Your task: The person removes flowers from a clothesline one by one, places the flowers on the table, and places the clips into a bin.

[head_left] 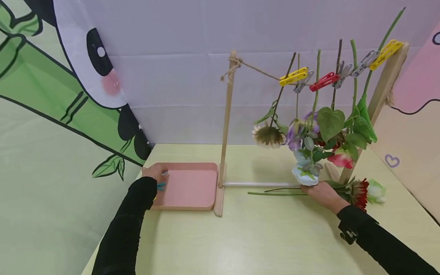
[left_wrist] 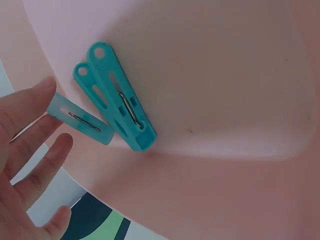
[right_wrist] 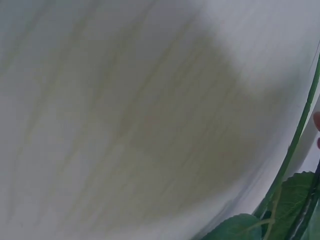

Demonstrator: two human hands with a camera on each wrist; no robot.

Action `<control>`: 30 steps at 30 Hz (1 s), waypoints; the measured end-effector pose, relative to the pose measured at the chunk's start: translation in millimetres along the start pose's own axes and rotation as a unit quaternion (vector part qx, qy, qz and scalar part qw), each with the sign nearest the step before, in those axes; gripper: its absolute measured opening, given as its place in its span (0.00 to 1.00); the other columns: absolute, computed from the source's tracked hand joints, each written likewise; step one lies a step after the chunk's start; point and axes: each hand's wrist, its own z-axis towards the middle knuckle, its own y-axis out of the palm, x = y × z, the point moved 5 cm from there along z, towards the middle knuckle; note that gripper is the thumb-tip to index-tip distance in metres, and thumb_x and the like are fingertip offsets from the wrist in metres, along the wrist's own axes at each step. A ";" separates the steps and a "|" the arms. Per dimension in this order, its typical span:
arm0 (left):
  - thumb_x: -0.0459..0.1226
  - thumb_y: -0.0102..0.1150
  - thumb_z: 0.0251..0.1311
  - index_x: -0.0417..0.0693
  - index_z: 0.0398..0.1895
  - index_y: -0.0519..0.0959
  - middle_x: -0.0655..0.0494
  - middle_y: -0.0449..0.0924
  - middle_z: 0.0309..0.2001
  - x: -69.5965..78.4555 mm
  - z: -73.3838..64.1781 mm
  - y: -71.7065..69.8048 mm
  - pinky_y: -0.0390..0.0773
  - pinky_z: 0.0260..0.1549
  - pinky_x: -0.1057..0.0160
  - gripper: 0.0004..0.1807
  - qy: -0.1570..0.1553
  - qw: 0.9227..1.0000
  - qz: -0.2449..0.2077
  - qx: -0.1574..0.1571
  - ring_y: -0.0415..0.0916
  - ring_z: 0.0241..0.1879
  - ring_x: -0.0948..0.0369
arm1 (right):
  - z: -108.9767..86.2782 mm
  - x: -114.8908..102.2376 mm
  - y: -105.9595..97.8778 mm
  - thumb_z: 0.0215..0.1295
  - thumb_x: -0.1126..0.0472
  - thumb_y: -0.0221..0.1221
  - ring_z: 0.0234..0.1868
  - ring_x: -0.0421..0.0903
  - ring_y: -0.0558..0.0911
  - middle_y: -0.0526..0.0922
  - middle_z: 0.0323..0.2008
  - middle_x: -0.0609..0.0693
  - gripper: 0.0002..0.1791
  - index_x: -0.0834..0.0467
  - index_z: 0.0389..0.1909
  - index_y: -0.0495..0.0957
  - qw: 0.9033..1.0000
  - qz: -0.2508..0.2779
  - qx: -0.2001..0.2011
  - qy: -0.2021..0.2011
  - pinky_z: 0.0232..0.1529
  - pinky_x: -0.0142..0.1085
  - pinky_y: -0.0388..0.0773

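My left hand (head_left: 156, 172) reaches into the left side of a pink tray (head_left: 192, 187). In the left wrist view, its thumb and a finger pinch the end of a pale blue clothespin (left_wrist: 82, 120). A teal clothespin (left_wrist: 120, 100) lies right beside it in the tray. My right hand (head_left: 324, 194) is down at the flowers lying on the table, over the green stems (head_left: 275, 194). A dark red flower (head_left: 360, 194) and a whitish-green flower (head_left: 376, 191) lie to its right. A hanging pale blue flower (head_left: 305, 173) partly hides the fingertips, so their grip is unclear.
A wooden rack (head_left: 227, 126) stands behind, with a rope strung between its posts. Several flowers hang upside down from it, held by yellow clothespins (head_left: 293, 76), grey ones and a red clothespin (head_left: 324, 81). A pale bar (head_left: 261, 184) runs low between the posts.
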 end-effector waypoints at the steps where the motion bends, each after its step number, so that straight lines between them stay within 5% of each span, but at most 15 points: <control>1: 0.33 0.60 0.55 0.38 0.48 0.78 0.41 0.79 0.48 -0.4 0.4 0.7 0.51 0.52 0.25 0.16 0.000 1.000 -0.005 -0.003 0.72 0.51 0.44 | 0.0 0.0 0.3 0.38 0.73 0.67 0.18 0.42 0.70 0.73 0.24 0.51 0.17 0.58 0.29 0.73 1.000 0.001 -0.007 0.004 0.17 0.38 0.72; 9: 0.31 0.66 0.48 0.39 0.49 0.77 0.42 0.79 0.49 -4.2 2.0 4.9 0.50 0.52 0.26 0.21 -0.005 0.999 -0.048 -0.008 0.72 0.52 0.46 | 1.8 -0.2 1.4 0.42 0.72 0.65 0.17 0.42 0.68 0.70 0.23 0.50 0.14 0.58 0.27 0.71 0.999 0.022 -0.038 0.030 0.14 0.38 0.69; 17: 0.35 0.65 0.51 0.39 0.53 0.74 0.41 0.78 0.51 -1.9 -2.2 -2.2 0.46 0.52 0.23 0.24 0.016 1.000 -0.014 -0.020 0.71 0.54 0.43 | 2.3 -0.7 0.2 0.42 0.71 0.66 0.15 0.41 0.66 0.71 0.21 0.50 0.14 0.58 0.28 0.72 0.999 0.020 -0.028 0.034 0.12 0.37 0.69; 19: 0.35 0.64 0.51 0.41 0.54 0.74 0.41 0.77 0.51 -2.5 -2.8 -3.7 0.45 0.53 0.23 0.25 0.017 1.000 -0.006 -0.022 0.71 0.54 0.43 | 2.0 -1.2 -0.4 0.54 0.70 0.60 0.15 0.41 0.66 0.71 0.21 0.50 0.06 0.58 0.28 0.72 0.999 0.021 -0.017 0.031 0.12 0.37 0.68; 22: 0.36 0.64 0.51 0.42 0.54 0.74 0.41 0.77 0.51 -1.8 -4.8 -6.9 0.46 0.53 0.24 0.25 0.019 1.000 0.005 -0.020 0.72 0.53 0.42 | 2.3 -2.3 -1.8 0.56 0.68 0.59 0.14 0.41 0.65 0.70 0.21 0.50 0.05 0.58 0.28 0.72 0.999 0.030 -0.007 0.029 0.10 0.37 0.66; 25: 0.36 0.64 0.51 0.42 0.55 0.73 0.40 0.77 0.51 -0.3 -7.1 -9.1 0.46 0.53 0.24 0.25 0.016 1.000 0.012 -0.022 0.71 0.53 0.42 | 2.6 -4.6 -3.4 0.72 0.62 0.42 0.13 0.39 0.63 0.69 0.20 0.49 0.14 0.57 0.26 0.71 0.999 0.031 0.013 0.023 0.09 0.35 0.63; 26: 0.36 0.64 0.51 0.42 0.55 0.73 0.40 0.77 0.51 0.5 -8.0 -9.8 0.46 0.53 0.24 0.25 0.014 1.000 0.012 -0.024 0.71 0.54 0.42 | 3.0 -5.6 -4.4 0.72 0.62 0.43 0.14 0.39 0.62 0.68 0.20 0.49 0.14 0.57 0.26 0.71 0.999 0.032 0.018 0.021 0.09 0.34 0.62; 30: 0.37 0.65 0.51 0.42 0.56 0.73 0.41 0.77 0.52 0.9 -8.6 -11.4 0.45 0.54 0.24 0.26 0.009 0.999 0.010 -0.032 0.70 0.54 0.42 | 4.5 -9.9 -8.1 0.69 0.51 0.16 0.15 0.39 0.63 0.69 0.20 0.48 0.34 0.58 0.25 0.71 0.998 0.030 0.055 0.005 0.10 0.33 0.63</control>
